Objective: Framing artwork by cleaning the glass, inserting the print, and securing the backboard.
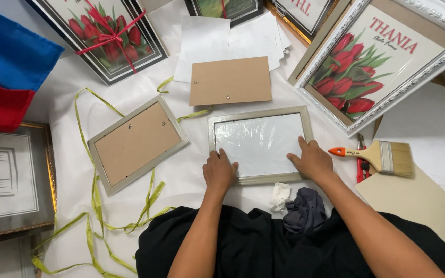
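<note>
Head view. Open frame lies flat, face down, at the middle of the white table cover, glass side showing pale. Left hand rests palm down on the frame's lower left corner, fingers loosely together and curled a bit over the glass, gripping nothing. Right hand lies palm down on the frame's lower right corner, fingers flat and close together, thumb along the bottom rail. Both forearms come up from the bottom edge, angled inward to the frame.

Brown backing board lies just above the frame, apart from it. Second frame, back on, lies tilted left of the frame. Green ribbon loops around the second frame. Brush lies right of the frame, near the right hand, not touching. White rag and dark cloth sit just below the frame. Tulip picture sits upper right of the frame.
</note>
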